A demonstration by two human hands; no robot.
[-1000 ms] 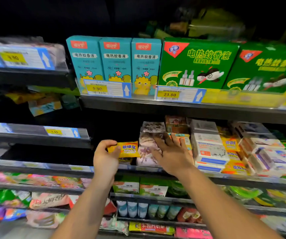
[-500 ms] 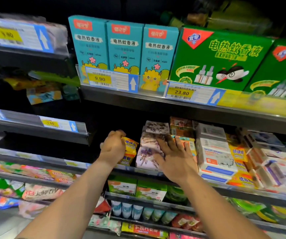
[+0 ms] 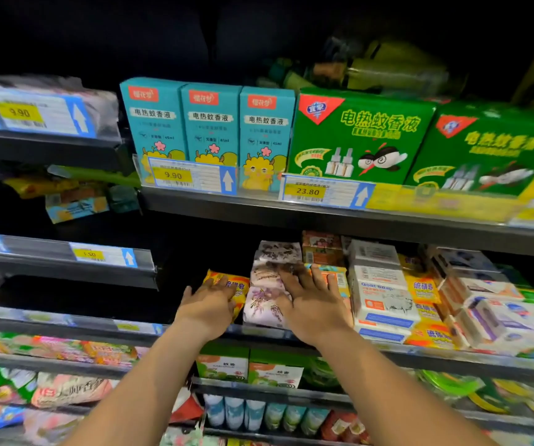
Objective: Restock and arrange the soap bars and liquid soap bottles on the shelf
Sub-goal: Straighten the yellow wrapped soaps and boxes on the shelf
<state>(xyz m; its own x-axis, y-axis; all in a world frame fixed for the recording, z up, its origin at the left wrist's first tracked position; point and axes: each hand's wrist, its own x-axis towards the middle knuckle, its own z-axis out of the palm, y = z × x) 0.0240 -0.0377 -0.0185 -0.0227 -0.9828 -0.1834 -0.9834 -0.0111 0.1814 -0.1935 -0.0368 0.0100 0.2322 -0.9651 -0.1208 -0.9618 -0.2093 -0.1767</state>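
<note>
A yellow soap bar (image 3: 239, 285) stands on the soap shelf (image 3: 104, 324), just left of a stack of lavender-print soap bars (image 3: 264, 305). My left hand (image 3: 209, 305) lies over the yellow bar with its fingers stretched onto the wrapper and the thumb spread out to the left. My right hand (image 3: 310, 300) presses flat against the front and right side of the lavender stack, fingers straight. White Goat Soap boxes (image 3: 384, 297) and more yellow soap packs (image 3: 423, 288) stand to the right of that hand.
The shelf above holds teal boxes (image 3: 211, 130) and green boxes (image 3: 359, 136) behind price tags. Left of the yellow bar the soap shelf is dark. Below are green-and-white boxes (image 3: 224, 365) and small bottles (image 3: 233, 410). Wrapped packs (image 3: 66, 347) fill the lower left shelves.
My left hand carried the yellow bar down and right, set it beside the lavender stack, and its grip has loosened into straight fingers. My right hand stayed on the stack.
</note>
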